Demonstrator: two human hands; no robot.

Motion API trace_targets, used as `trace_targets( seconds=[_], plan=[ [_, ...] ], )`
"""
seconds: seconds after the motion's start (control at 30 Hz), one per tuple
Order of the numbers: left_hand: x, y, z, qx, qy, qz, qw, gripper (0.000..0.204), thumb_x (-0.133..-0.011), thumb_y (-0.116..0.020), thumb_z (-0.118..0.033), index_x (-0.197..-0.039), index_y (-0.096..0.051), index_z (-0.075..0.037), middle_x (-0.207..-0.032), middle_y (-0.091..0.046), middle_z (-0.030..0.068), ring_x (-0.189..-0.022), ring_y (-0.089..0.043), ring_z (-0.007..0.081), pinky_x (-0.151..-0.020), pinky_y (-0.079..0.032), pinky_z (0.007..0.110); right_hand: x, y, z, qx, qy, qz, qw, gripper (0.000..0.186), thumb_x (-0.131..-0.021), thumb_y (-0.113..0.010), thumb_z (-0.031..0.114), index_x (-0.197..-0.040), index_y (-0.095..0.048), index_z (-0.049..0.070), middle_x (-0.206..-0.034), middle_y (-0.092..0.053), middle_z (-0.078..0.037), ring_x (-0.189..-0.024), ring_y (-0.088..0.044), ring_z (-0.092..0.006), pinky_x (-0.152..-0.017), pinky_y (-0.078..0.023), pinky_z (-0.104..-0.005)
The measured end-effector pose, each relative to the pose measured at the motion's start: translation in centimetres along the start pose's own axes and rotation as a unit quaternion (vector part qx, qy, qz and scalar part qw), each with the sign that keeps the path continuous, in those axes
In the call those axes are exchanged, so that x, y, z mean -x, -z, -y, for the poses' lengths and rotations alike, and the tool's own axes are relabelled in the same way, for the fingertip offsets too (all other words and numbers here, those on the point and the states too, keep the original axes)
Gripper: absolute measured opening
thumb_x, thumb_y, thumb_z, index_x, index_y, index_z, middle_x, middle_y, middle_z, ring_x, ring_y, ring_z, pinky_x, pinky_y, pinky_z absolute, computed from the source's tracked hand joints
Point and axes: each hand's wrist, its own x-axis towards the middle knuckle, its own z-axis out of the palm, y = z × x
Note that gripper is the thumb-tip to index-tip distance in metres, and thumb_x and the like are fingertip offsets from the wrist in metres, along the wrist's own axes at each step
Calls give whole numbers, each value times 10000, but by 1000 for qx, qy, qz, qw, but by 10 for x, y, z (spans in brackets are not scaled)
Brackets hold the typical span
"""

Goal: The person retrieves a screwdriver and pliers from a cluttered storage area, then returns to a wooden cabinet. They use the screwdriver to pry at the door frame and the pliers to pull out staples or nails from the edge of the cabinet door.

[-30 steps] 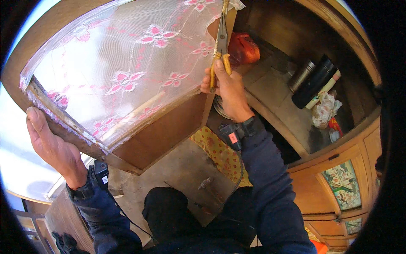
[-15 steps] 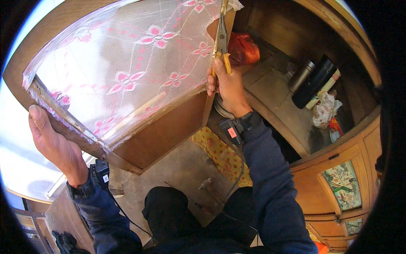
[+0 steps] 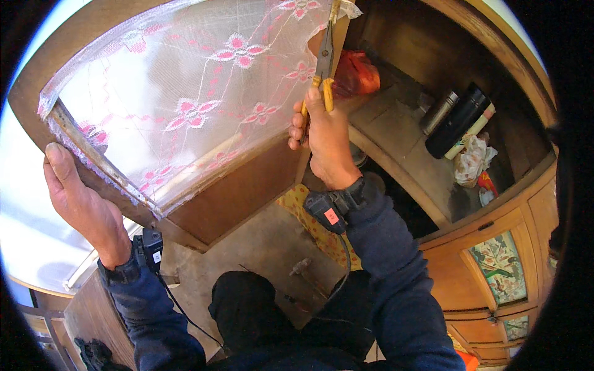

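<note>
My right hand (image 3: 328, 136) is closed round the yellow handles of a pair of pliers (image 3: 324, 55). Their jaws point up, at the end of a thin wooden strip (image 3: 335, 12) along the upper right side of a cabinet door. I cannot make out whether the jaws grip it. White netting (image 3: 204, 80) with pink flowers covers the door's opening and is frayed at its edges. My left hand (image 3: 86, 210) holds the wooden door frame (image 3: 31, 127) at its left side, thumb on the near face, other fingers partly hidden behind it. Another strip (image 3: 93, 151) lies along that side's inner edge.
Inside the open cabinet at right, a shelf (image 3: 396, 130) bears a black flask (image 3: 458, 120), a metal flask (image 3: 438, 113), a crumpled plastic bag (image 3: 474, 161) and a red bag (image 3: 357, 73). A hammer (image 3: 303, 269) lies on the floor before my knees, near a yellow dotted cloth (image 3: 309, 222).
My right hand and the pliers have turned slightly, with the wrist shifted left and down and the handles more upright. The door has shifted a little to the right; my left hand stays on it.
</note>
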Motion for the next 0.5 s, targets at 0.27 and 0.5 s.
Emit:
trace_targets(
  seconds=[0.27,0.5],
  plan=[
    [1,0,0,-12,-19,-2,1000,400,-1041,-543,-419,-1113,-583,-28,-1027,-619,21,-994,-552,111,-933,-415,278,7,-12,5,-38,-14,-1,999,361,-1035,-528,425,-932,-534,79,-704,-523,0,-576,-520,-118,-515,-475,-295],
    [-1,3,2,-30,-17,1,999,410,-1037,-548,-425,-1119,-575,-24,-1033,-614,15,-997,-547,113,-932,-410,286,2,-6,-5,-23,1,1,1000,352,-1039,-525,400,-993,-575,54,-750,-573,-16,-632,-572,-128,-574,-531,-311]
  ],
)
